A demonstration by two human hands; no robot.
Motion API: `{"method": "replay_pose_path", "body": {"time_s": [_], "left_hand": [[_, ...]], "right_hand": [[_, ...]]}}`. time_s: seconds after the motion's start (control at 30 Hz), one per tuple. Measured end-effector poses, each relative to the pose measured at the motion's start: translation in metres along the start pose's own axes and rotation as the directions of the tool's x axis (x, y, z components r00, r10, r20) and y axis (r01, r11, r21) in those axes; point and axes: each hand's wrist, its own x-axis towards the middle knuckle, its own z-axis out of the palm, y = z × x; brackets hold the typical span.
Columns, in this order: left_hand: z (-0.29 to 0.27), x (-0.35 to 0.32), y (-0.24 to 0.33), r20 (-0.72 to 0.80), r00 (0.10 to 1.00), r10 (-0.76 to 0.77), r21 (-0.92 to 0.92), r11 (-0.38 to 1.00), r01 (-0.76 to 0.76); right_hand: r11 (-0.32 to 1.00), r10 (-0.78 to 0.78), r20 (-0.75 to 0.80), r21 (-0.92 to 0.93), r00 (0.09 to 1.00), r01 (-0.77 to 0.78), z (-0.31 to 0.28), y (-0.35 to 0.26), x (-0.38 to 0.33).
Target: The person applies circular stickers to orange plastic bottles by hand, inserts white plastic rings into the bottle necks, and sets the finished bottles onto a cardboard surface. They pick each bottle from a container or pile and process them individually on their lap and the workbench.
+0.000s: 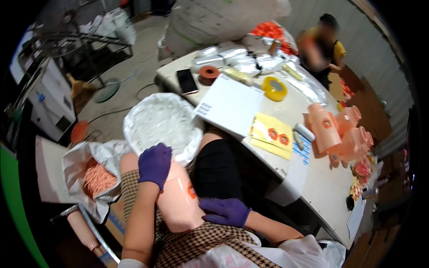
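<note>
Our left hand (155,166) curls closed over the upper end of the pink bottle (178,206), its palm side hidden; our right hand (225,211) lies open, fingers nearly straight, against the bottle's lower right side. The bottle lies tilted across the checked apron (199,234) on our lap, at lower centre of the frame. To steady it well, we would probably keep the lower end braced against us, turn it from the upper end, and press lightly near the orange sticker (191,190).

The upper end sits close to the white-lined tub (132,125), and the bag (73,156) of pink scraps (100,179) crowds the left. The counter's (321,194) edge slants down toward lower right, with a paper sheet (286,190) hanging over it. Our best turning room seems to be over the dark shorts (218,172), between tub and counter.
</note>
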Motion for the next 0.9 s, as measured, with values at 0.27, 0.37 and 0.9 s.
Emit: {"method": "replay_pose_path", "body": {"time_s": [0.27, 0.37, 0.9], "left_hand": [[0.051, 0.021, 0.004, 0.236, 0.970, -0.060, 0.188, 0.982, 0.015], [0.045, 0.021, 0.020, 0.156, 0.987, -0.043, 0.205, 0.979, 0.010], [0.076, 0.146, 0.128, 0.307, 0.675, 0.671, 0.037, 0.700, -0.713]], "right_hand": [[0.547, 0.272, -0.740, -0.407, 0.615, -0.732, -0.197, 0.131, -0.098], [0.384, 0.426, -0.670, -0.474, 0.607, -0.792, -0.235, 0.189, -0.116], [0.819, 0.284, -0.463, -0.338, 0.840, -0.464, -0.197, 0.230, 0.158]]}}
